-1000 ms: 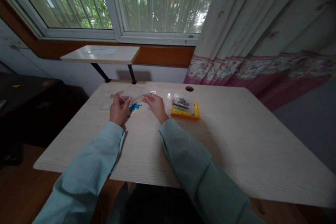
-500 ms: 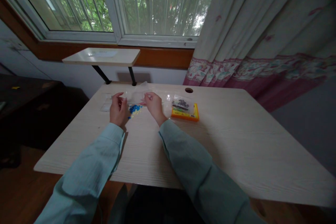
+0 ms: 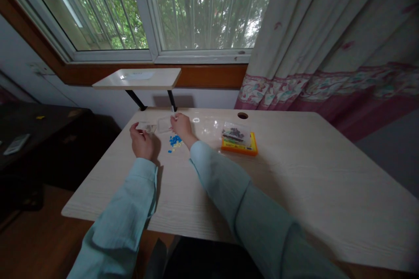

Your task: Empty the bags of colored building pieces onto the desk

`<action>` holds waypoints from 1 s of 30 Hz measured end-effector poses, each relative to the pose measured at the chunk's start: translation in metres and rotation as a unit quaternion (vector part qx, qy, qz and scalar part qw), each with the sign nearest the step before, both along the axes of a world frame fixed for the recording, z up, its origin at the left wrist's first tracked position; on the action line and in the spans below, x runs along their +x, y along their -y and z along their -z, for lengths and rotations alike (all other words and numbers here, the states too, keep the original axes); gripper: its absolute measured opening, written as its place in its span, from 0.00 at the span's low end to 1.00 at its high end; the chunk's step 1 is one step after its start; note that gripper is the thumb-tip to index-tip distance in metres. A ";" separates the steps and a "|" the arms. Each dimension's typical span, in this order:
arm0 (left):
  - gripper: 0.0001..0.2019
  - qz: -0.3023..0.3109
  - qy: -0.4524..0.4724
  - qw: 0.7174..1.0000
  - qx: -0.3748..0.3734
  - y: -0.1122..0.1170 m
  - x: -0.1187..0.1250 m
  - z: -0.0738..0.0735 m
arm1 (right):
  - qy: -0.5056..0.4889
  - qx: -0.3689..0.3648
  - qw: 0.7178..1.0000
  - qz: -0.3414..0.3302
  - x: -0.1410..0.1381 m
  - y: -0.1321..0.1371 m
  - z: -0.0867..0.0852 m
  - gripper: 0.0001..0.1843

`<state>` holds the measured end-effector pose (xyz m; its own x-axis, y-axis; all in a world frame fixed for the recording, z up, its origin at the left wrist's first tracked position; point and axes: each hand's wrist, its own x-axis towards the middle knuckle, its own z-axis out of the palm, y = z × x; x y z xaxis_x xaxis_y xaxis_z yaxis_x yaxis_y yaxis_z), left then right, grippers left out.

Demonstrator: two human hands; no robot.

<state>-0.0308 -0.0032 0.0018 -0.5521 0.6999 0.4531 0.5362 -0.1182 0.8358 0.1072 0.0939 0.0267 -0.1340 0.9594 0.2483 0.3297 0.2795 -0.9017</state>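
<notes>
My right hand (image 3: 181, 126) pinches a clear plastic bag (image 3: 164, 125) above the back left of the table. To its left, my left hand (image 3: 142, 143) has its fingers apart, beside a flat clear plastic piece (image 3: 149, 128). Whether the fingers touch that piece is hard to make out. Just below my right hand, small blue pieces (image 3: 175, 140) lie in a loose pile mixed with pale yellow pieces (image 3: 177, 144). One blue piece (image 3: 170, 151) sits apart, nearer to me.
Right of my hands, a yellow-orange box (image 3: 240, 148) carries a clear bag of dark small pieces (image 3: 235, 133). Behind the pile, a small raised shelf (image 3: 157, 79) stands on black legs. A round hole (image 3: 242, 115) is near the table's (image 3: 294, 174) back edge.
My hands have moved apart. The clear bag, earlier between both hands, is now in my right hand only. My left hand has shifted left to the clear plastic piece. The view has tilted slightly.
</notes>
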 end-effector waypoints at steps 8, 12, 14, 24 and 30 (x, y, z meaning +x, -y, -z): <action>0.22 -0.082 -0.112 0.989 -0.044 -0.002 0.003 0.001 | 0.009 -0.005 0.999 -0.043 -0.009 0.000 0.005 0.15; 0.25 -0.101 -0.157 0.978 -0.096 -0.001 0.006 0.001 | 0.069 0.020 0.997 -0.033 0.001 0.008 0.002 0.20; 0.26 -0.098 -0.174 0.974 -0.107 -0.002 0.007 0.002 | 0.123 0.071 0.989 -0.043 0.014 0.017 -0.004 0.23; 0.26 -0.081 -0.255 0.960 -0.086 -0.003 0.004 0.005 | 0.403 0.215 0.888 -0.065 0.179 0.068 -0.065 0.21; 0.21 0.040 -0.253 0.967 0.001 0.002 0.022 -0.003 | 0.455 0.160 0.875 -0.045 0.274 0.060 -0.045 0.36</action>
<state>-0.0089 -0.0048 0.0052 -0.2036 0.7295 0.6530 0.8657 -0.1773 0.4681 0.3811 0.0341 0.0717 -0.4870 0.8359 0.2531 0.8341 0.5311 -0.1491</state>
